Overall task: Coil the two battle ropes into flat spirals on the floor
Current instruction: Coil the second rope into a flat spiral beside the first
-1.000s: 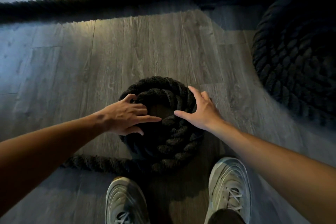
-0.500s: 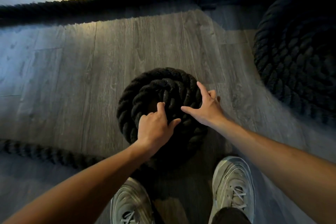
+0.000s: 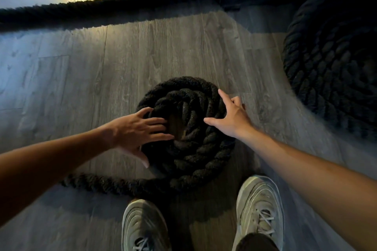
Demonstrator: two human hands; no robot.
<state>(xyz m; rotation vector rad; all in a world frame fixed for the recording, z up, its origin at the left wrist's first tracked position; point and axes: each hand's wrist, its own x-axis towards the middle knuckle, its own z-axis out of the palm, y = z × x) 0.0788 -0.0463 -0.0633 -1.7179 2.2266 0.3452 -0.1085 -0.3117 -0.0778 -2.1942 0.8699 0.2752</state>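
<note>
Step in hand: winding rope 2 into its spiral. The small coil (image 3: 187, 128) is lying on the floor (image 3: 102, 79) at 12 o'clock from the shoes (image 3: 259, 210). Left hand (image 3: 136, 134) is pressing flat on its 9 o'clock side, fingers (image 3: 157, 122) spread, gripping nothing. Right hand (image 3: 232, 116) is bracing the 2 o'clock edge, fingers splayed open. The loose tail (image 3: 106, 185) is trailing toward 8 o'clock; next it probably needs feeding round the rim. A finished coil (image 3: 334, 63) is sitting at 2 o'clock.

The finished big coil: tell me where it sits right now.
In the head view the finished big coil lies on the floor at the far right, beyond the right hand and apart from the small coil being wound.
</note>
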